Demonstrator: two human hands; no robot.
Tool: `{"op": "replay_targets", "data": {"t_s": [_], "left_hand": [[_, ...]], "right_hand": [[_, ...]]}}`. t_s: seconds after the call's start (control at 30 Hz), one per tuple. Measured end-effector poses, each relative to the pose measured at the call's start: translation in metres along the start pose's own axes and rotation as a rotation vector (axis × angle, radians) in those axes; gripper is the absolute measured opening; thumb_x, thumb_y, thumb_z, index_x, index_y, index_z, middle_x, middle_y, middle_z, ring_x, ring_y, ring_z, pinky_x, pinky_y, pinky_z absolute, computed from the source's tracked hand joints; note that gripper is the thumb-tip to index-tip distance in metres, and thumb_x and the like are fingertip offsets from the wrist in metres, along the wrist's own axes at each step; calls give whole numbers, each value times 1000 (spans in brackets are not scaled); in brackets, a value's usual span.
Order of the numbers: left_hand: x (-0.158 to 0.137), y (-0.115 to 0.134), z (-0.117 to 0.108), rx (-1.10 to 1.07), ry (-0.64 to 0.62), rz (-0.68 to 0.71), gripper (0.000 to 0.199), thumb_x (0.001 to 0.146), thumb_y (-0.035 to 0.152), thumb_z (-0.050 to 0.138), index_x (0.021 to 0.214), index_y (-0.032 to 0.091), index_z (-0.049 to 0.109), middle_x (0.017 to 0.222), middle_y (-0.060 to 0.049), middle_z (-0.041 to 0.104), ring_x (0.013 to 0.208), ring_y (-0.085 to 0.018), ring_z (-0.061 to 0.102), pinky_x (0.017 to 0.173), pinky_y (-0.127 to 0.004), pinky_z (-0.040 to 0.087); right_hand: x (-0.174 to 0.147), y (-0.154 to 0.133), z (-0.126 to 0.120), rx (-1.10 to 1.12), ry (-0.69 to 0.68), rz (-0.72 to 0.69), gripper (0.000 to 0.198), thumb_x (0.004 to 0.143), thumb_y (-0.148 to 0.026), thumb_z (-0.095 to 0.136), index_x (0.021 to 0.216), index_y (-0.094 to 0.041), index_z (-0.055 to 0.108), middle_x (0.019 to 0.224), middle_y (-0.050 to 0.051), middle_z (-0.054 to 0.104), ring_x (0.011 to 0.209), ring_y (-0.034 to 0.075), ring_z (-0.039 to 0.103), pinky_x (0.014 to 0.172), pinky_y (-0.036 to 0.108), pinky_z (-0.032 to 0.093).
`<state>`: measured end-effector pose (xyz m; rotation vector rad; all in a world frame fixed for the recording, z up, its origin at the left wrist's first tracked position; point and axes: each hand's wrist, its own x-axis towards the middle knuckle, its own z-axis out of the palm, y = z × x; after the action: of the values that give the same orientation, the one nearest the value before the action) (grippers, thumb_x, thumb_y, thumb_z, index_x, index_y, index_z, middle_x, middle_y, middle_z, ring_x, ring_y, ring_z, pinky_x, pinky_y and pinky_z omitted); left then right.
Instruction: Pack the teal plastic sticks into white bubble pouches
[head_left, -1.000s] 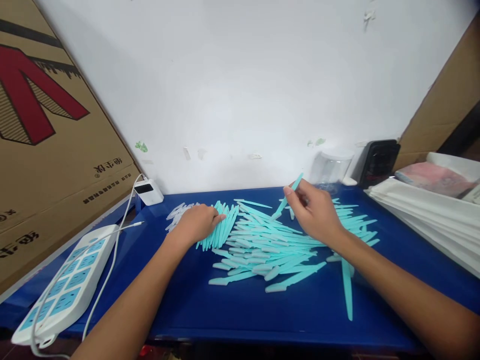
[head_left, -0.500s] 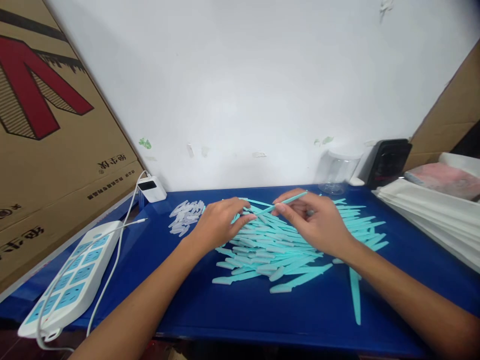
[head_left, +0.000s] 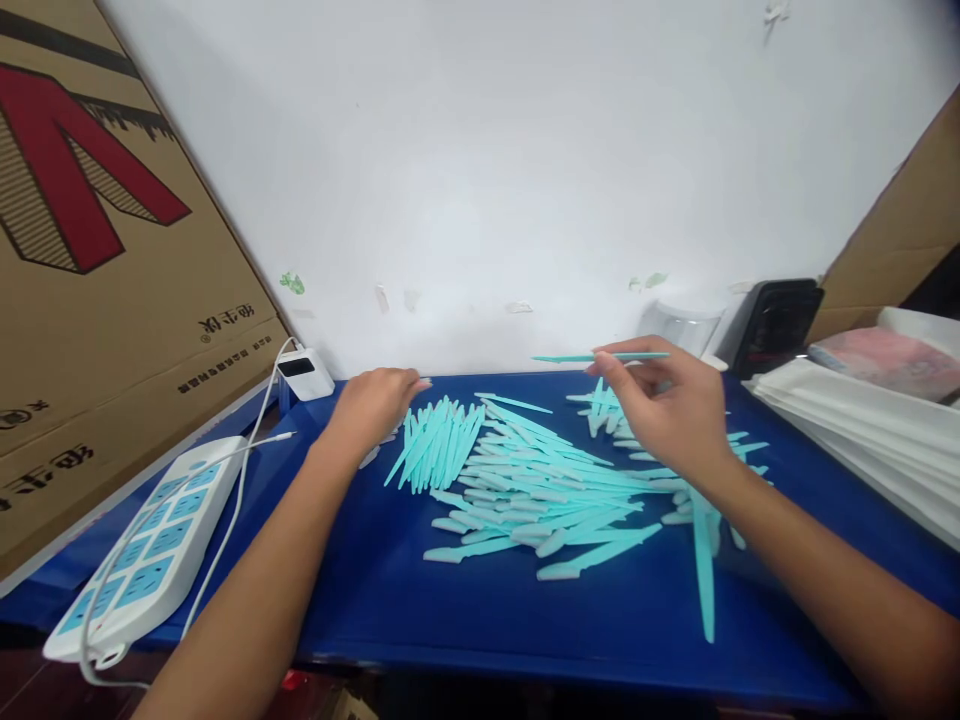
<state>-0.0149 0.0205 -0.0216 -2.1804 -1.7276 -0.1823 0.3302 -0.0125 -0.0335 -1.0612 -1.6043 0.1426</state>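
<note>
My right hand [head_left: 667, 405] pinches a thin turquoise eyebrow razor [head_left: 566, 358] between thumb and fingertips, level above the table. At the left, my left hand [head_left: 379, 405] hovers over the small pile of clear blade caps [head_left: 369, 457], mostly covering it. Its fingers are curled together; whatever may be in them is too small to make out. Beside that hand lies a bundle of turquoise razors without visible caps [head_left: 439, 445]. A large heap of razors with pale caps [head_left: 525, 490] spreads across the middle, and more razors [head_left: 604, 405] lie beneath and behind my right hand.
A white power strip [head_left: 150, 550] with cables lies at the left, near a small white device with a dark screen [head_left: 306, 373]. Clear jar [head_left: 686, 325], black case [head_left: 776, 325] and stacked white bags [head_left: 862, 420] stand at the right. Cardboard [head_left: 135, 300] walls the left side.
My hands have parted from a shared hold on the razor. The left moved left over the caps, uncovering the bundle; the right lifted the razor up and to the right.
</note>
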Motion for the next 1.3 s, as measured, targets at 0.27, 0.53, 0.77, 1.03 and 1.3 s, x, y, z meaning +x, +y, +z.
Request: {"op": "replay_targets", "data": {"t_s": [0.27,0.53,0.77,1.03,1.3], "left_hand": [[2,-29,7,-51,-110,-205,42,100,48,52,90,18,78,94,-17,76,86,-32,70,72,-35,46],[-13,86,12,-1303,-101,36,64,101,67,47,75,14,72,55,1,51,49,-10,40,51,-24,31],[-15,92,16,-1413,-144,-157,51,98,65,50,80,19,64,54,5,41,44,-11,37,48,-25,28],[-3,46,12,-134,-83,-74,42,96,41,47,63,21,63,64,-8,65,67,-25,64,61,-31,32],[-3,9,-1,30,-409,-233,67,102,60,28,84,16,76,96,-22,77,93,-40,73,75,-41,49]], "right_hand": [[-11,25,15,-175,-290,-373,30,106,-28,54,128,-22,73,107,8,79,71,17,67,66,32,51],[-36,11,29,-353,-326,-684,64,91,7,39,147,-19,56,125,9,74,63,10,60,47,25,35],[-44,-6,29,-448,-550,-728,67,97,-4,45,161,-23,37,137,11,66,52,8,43,44,27,26],[-18,-2,8,-332,-597,-334,57,91,-7,46,147,-17,43,127,16,62,115,31,60,85,42,56],[-15,10,7,-373,-656,-275,73,70,12,36,134,-17,54,126,16,62,118,31,59,93,45,55]]}}
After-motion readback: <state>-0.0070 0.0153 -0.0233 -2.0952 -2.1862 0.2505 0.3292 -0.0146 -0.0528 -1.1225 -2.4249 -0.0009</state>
